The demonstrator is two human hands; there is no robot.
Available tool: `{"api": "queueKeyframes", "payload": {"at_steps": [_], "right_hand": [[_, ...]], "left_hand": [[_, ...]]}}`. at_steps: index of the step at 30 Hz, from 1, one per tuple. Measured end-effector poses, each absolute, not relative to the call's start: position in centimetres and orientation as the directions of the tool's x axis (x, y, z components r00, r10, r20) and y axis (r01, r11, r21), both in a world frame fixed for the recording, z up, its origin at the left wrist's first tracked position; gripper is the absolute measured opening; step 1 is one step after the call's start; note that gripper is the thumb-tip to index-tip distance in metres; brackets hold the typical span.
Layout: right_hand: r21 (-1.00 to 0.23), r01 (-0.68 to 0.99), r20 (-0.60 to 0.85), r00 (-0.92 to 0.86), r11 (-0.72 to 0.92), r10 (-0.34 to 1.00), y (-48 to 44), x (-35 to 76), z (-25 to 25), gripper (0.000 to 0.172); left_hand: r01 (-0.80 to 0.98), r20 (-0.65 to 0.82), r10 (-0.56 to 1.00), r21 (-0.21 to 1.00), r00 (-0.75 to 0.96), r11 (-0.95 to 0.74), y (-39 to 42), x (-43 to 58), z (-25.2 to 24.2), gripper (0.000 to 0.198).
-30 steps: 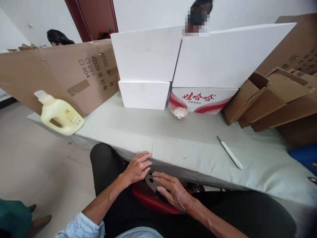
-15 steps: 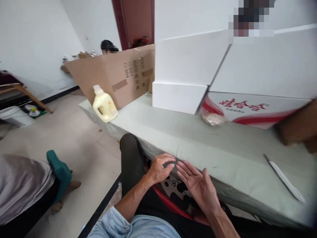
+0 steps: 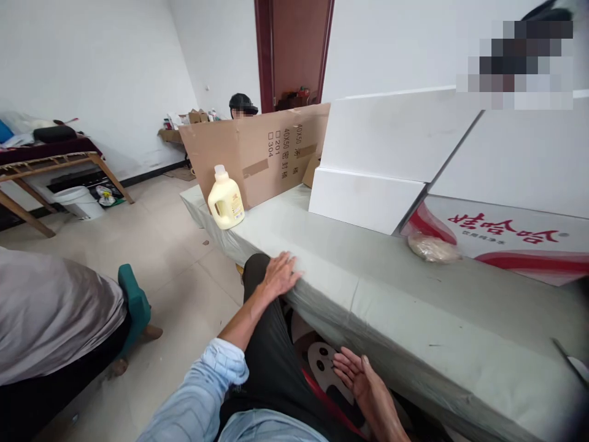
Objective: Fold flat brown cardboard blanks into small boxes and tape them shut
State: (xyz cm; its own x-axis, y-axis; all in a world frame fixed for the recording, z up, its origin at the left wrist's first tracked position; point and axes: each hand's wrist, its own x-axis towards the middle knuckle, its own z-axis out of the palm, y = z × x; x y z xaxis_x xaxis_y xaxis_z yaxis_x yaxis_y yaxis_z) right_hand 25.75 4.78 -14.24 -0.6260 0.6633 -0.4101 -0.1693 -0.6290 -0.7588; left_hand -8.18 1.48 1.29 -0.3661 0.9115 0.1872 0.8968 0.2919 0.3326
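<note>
My left hand (image 3: 279, 275) lies flat and open on the front edge of the cloth-covered table (image 3: 414, 307), just above my knee in dark trousers. My right hand (image 3: 363, 380) is open below the table edge, palm up, fingers stretched over a red bag with a panda print (image 3: 322, 368) on my lap. Neither hand holds anything. A cream-yellow detergent bottle (image 3: 225, 199) stands on the table's far left corner. A small wrapped bundle (image 3: 432, 247) lies by the white and red printed box (image 3: 506, 236).
White foam boxes (image 3: 396, 159) and a large cardboard sheet (image 3: 257, 153) line the table's back. A white knife tip (image 3: 575, 362) shows at the right edge. A person in grey on a teal stool (image 3: 133, 304) sits at left. Another person's head shows behind the cardboard. A wooden bench and white bucket (image 3: 80, 201) stand by the wall.
The view has swung left. My left hand moved from my lap up onto the table edge and opened flat. My right hand let go of the bag and turned palm up.
</note>
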Motion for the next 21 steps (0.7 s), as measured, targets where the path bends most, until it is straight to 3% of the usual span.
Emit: {"api": "queueKeyframes", "payload": {"at_steps": [4,7,10,13,15,17,19,21], "right_hand": [[-0.790,-0.180,-0.389,-0.591,-0.586,0.706,4.3,25.3,-13.5,0.071],[-0.868,-0.171,-0.312,-0.543,-0.467,0.779,3.8,26.1,-11.4,0.069],[-0.972,-0.085,-0.167,-0.402,-0.218,0.900,4.5,28.5,-8.6,0.063],[-0.980,0.150,0.101,-0.197,0.132,0.975,7.2,32.6,-5.6,0.054],[-0.858,0.360,0.348,-0.118,0.367,0.930,10.1,35.8,-3.8,0.045],[-0.666,0.551,0.547,-0.097,0.502,0.832,13.3,39.0,-2.2,0.039],[-0.460,0.717,0.664,-0.114,0.524,0.739,16.3,42.1,-1.1,0.038],[-0.290,0.841,0.686,-0.151,0.457,0.712,19.0,45.0,-0.7,0.043]], "left_hand": [[0.822,0.096,0.854,0.346,-0.511,0.452,1.1,-14.3,2.0,0.046],[0.748,0.050,0.794,0.375,-0.606,0.547,-0.5,-17.0,1.4,0.047],[0.681,0.015,0.747,0.422,-0.665,0.598,-2.5,-18.4,0.6,0.049],[0.620,0.014,0.705,0.488,-0.709,0.614,-4.3,-18.5,0.0,0.049],[0.593,0.039,0.692,0.551,-0.721,0.587,-5.1,-18.1,-0.2,0.047],[0.568,0.066,0.692,0.631,-0.719,0.529,-5.7,-17.6,-0.2,0.047],[0.529,0.091,0.694,0.719,-0.714,0.450,-5.9,-16.8,-0.1,0.051],[0.470,0.112,0.691,0.808,-0.714,0.356,-6.1,-15.9,0.2,0.061]]}}
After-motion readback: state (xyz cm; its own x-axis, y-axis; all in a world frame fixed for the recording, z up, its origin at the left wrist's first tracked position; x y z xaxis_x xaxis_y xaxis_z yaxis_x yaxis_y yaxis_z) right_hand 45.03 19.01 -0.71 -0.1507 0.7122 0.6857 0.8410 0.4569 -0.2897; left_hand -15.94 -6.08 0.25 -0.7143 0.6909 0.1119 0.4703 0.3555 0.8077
